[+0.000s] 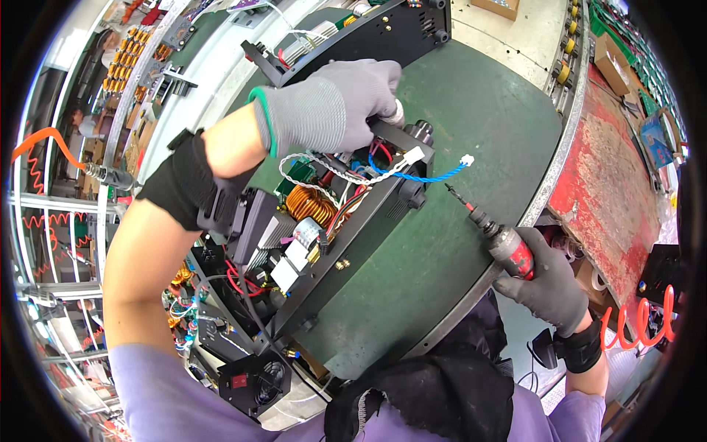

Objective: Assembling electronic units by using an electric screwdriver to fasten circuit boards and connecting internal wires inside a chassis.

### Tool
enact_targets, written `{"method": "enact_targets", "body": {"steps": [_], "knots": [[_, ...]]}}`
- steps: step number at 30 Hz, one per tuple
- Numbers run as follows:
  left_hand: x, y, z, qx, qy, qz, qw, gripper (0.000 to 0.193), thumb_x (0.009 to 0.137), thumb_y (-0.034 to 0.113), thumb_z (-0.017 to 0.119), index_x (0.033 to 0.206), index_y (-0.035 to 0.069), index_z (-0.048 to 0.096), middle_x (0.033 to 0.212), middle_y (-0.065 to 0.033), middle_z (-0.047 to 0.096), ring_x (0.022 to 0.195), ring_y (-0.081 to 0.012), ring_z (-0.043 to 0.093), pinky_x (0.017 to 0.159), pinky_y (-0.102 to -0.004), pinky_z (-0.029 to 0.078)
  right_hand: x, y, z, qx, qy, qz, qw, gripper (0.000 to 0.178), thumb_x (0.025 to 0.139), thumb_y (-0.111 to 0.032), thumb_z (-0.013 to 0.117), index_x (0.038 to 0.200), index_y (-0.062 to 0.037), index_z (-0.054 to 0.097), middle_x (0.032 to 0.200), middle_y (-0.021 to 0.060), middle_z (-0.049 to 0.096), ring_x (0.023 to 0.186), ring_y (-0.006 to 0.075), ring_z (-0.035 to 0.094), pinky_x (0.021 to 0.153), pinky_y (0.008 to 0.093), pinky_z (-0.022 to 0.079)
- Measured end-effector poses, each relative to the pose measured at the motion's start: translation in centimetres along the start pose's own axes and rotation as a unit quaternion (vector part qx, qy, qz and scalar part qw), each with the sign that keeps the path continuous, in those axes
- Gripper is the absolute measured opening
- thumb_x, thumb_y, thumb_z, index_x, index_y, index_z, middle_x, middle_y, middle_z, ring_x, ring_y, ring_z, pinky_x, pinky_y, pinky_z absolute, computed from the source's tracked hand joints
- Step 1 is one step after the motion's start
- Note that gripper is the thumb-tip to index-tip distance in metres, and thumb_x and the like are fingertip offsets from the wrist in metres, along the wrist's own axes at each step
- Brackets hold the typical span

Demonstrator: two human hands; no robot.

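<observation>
An uncovered black metal chassis lies slanted across the green mat, with knobs at its far end. Inside it are a copper-wound coil, a grey-white cylindrical part and bundled wires. My left hand, in a grey glove, is closed over the chassis's far end; its thumb is hidden. Two twisted cables, one white and one blue, stick out past the chassis with white plugs. Gloved in grey too, my right hand grips a red and grey power screwdriver, its bit pointing toward the chassis, apart from it.
Another black chassis stands at the far edge of the mat. Below left is a black unit with a fan. A roller track and a worn red bench are at right. An orange hose hangs at left.
</observation>
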State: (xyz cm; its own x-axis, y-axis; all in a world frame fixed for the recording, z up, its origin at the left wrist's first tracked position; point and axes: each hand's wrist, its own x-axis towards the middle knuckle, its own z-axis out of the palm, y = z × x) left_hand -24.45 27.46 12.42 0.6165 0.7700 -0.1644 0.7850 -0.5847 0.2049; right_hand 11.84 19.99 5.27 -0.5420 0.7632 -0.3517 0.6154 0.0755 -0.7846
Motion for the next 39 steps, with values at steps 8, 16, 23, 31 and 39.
{"method": "enact_targets", "body": {"steps": [8, 16, 23, 31, 39], "knots": [[0.1, -0.9, 0.7, -0.023, 0.005, 0.032, 0.999, 0.026, 0.068, 0.007, 0.072, 0.095, 0.007, 0.071, 0.097, -0.0124, 0.049, 0.092, -0.0318, 0.056, 0.078, -0.0416, 0.047, 0.7, -1.4, 0.5, -0.066, -0.022, 0.029, 0.997, 0.066, 0.074, -0.033, 0.083, 0.129, -0.0088, 0.056, 0.089, 0.0174, 0.070, 0.083, 0.0361, 0.071, 0.073, 0.0422, 0.055], [-0.4, -0.8, 1.1, -0.046, 0.032, 0.049, 0.997, 0.026, 0.068, 0.005, 0.072, 0.094, 0.005, 0.071, 0.094, -0.0118, 0.048, 0.089, -0.0309, 0.055, 0.076, -0.0406, 0.047, 0.9, -2.4, 1.7, -0.254, 0.046, -0.053, 0.965, 0.069, 0.072, -0.033, 0.083, 0.130, -0.0090, 0.055, 0.086, 0.0193, 0.069, 0.082, 0.0394, 0.069, 0.073, 0.0468, 0.053], [-0.7, -0.6, 1.3, -0.055, 0.024, 0.027, 0.998, 0.023, 0.066, 0.001, 0.068, 0.089, 0.002, 0.066, 0.097, -0.0124, 0.049, 0.090, -0.0324, 0.057, 0.077, -0.0405, 0.048, 1.4, -2.4, 1.7, -0.194, -0.007, -0.015, 0.981, 0.068, 0.071, -0.029, 0.085, 0.127, -0.0089, 0.054, 0.092, 0.0190, 0.068, 0.088, 0.0419, 0.068, 0.075, 0.0480, 0.052], [-0.7, -0.4, 1.4, -0.034, 0.023, 0.010, 0.999, 0.029, 0.064, 0.001, 0.065, 0.093, 0.002, 0.067, 0.099, -0.0127, 0.052, 0.093, -0.0332, 0.059, 0.079, -0.0411, 0.049, 1.7, -2.0, 2.4, -0.259, 0.035, -0.043, 0.964, 0.069, 0.071, -0.035, 0.086, 0.126, -0.0098, 0.053, 0.091, 0.0191, 0.068, 0.085, 0.0424, 0.067, 0.073, 0.0495, 0.051], [-2.1, 1.5, -1.5, 0.012, 0.028, -0.035, 0.999, 0.032, 0.071, 0.008, 0.066, 0.101, 0.006, 0.075, 0.096, -0.0082, 0.058, 0.090, -0.0241, 0.060, 0.076, -0.0369, 0.049, 1.8, -2.0, 2.2, -0.282, 0.043, -0.045, 0.957, 0.071, 0.068, -0.029, 0.088, 0.127, -0.0106, 0.053, 0.089, 0.0178, 0.067, 0.085, 0.0414, 0.067, 0.074, 0.0488, 0.050]]}}
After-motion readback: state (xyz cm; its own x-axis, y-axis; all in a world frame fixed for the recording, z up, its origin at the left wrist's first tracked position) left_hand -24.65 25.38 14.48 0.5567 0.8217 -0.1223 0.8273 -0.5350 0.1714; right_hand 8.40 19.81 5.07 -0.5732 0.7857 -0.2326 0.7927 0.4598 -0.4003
